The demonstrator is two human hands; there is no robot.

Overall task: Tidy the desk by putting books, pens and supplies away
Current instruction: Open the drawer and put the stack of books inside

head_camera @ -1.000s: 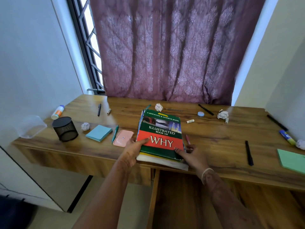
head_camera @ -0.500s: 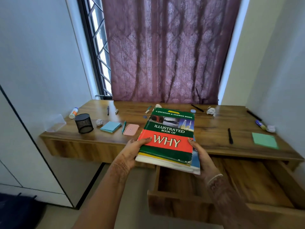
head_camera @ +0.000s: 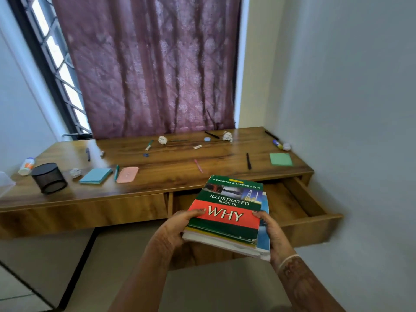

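Observation:
A stack of books (head_camera: 227, 217), topped by a green and red "Illustrated Book of WHY", hangs in the air in front of the wooden desk (head_camera: 171, 167). My left hand (head_camera: 174, 228) grips its left edge and my right hand (head_camera: 273, 233) grips its right edge. Below and behind the stack, the desk's right drawer (head_camera: 299, 206) stands pulled out. Pens (head_camera: 248, 161) lie scattered over the desktop, among them a pink one (head_camera: 198, 165) and a teal one (head_camera: 116, 172).
On the desk's left part stand a black mesh pen cup (head_camera: 49, 177), a glue bottle (head_camera: 26, 165), a blue notepad (head_camera: 96, 175) and a pink case (head_camera: 127, 174). A green notepad (head_camera: 281, 159) lies right. Crumpled paper balls (head_camera: 162, 140) sit near the curtain. A wall closes the right side.
Both hands lifted the book stack off the desktop and carried it back and to the right, over the open drawer. The view pulled away from the desk.

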